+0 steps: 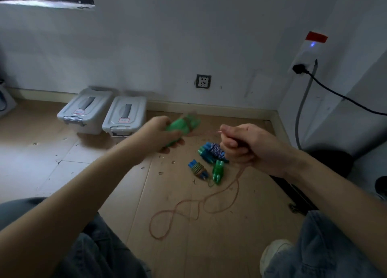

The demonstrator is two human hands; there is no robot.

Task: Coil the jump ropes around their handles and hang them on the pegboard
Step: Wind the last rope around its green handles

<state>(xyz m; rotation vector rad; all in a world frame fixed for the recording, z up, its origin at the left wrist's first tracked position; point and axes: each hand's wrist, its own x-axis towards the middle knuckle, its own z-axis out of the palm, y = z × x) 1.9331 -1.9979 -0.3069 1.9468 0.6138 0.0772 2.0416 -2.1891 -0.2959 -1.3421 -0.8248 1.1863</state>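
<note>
Rope (209, 202), thin and reddish, is running from the right hand (249, 148) down to the floor (171, 246), where its slack is lying in loose loops between the person's knees. The right hand is sitting in a closed fist, fingers (231, 145) curled over the rope; the strand is coming out of the top of the fist near the thumb and leaving again below the heel of the hand. From the top of the fist the rope is stretching leftward toward the green handles (184, 127), though motion blur is making that span faint.

The left hand (159, 135) is gripping the green handles from below and behind, fingers wrapped around their lower part, with the upper ends sticking out past the fingers toward the wall (188, 37). A few brownish turns of rope are showing across the handles just above the fingers. Blur is hiding the exact finger positions.

On the floor, just beyond the right hand, three other bundles are lying near one another: a blue-and-white coiled rope (214, 152) partly hidden by the fist, a blue-handled coil (198, 169), and a pair of green handles (217, 171). Two grey lidded bins (100, 112) are standing against the wall.
</note>
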